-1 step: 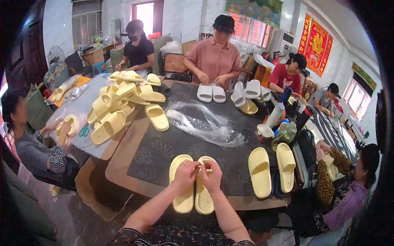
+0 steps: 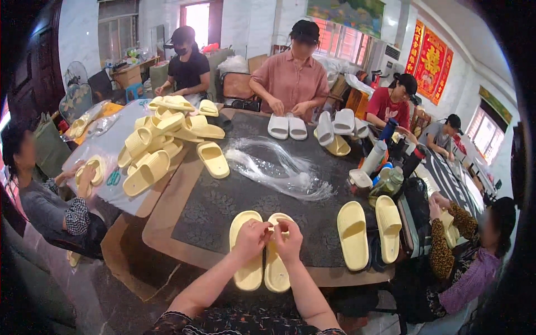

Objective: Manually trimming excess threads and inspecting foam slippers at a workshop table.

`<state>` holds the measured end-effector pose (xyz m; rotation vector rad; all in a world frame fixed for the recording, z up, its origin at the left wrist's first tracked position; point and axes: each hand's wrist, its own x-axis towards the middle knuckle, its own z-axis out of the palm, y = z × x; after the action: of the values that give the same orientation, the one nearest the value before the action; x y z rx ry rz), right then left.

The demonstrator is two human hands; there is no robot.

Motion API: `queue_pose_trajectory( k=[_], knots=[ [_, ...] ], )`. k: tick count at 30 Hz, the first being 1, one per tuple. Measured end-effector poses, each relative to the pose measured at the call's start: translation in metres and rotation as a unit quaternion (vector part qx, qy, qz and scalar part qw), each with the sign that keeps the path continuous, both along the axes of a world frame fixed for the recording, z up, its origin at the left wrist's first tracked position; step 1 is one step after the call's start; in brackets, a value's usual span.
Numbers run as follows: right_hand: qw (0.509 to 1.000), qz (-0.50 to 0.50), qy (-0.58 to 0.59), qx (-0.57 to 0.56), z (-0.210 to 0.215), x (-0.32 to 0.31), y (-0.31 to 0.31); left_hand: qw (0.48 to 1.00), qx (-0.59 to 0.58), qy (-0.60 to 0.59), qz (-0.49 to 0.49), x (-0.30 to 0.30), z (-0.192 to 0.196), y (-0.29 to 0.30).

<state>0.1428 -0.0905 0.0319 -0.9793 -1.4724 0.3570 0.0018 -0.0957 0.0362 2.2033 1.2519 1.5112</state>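
A pair of pale yellow slide slippers lies side by side at the table's front edge, the left slipper (image 2: 247, 277) and the right slipper (image 2: 277, 276) almost touching. Over the left one's strap is my left hand (image 2: 252, 239), its fingertips pinched together. My right hand (image 2: 287, 241) is pinched too, above the right slipper's strap. The fingertips of both hands meet between the two straps. Whatever lies in them is too small or too hidden to make out.
Clear plastic strands (image 2: 279, 170) lie mid-table. Yellow slippers (image 2: 151, 137) are heaped at the left; another pair (image 2: 353, 245) stands at the right, near bottles (image 2: 375, 156). Across the table a person (image 2: 296, 78) handles white slippers (image 2: 287, 127). Several other people work around.
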Motion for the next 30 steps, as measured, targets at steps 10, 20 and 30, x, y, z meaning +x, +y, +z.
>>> queue_pose_trajectory(
  k=[10,20,30],
  knots=[
    [0.958,0.189,0.154,-0.151,-0.017,0.01,-0.002,0.998,0.066,-0.01,0.005,-0.005,-0.005,-0.001],
    [0.945,0.18,0.231,-0.145,-0.013,0.011,-0.004,0.996,0.084,-0.018,0.001,-0.007,-0.004,-0.004],
    [0.935,0.17,0.257,-0.177,-0.024,0.017,0.001,0.996,0.06,-0.065,0.015,-0.004,-0.003,-0.005]
  ],
)
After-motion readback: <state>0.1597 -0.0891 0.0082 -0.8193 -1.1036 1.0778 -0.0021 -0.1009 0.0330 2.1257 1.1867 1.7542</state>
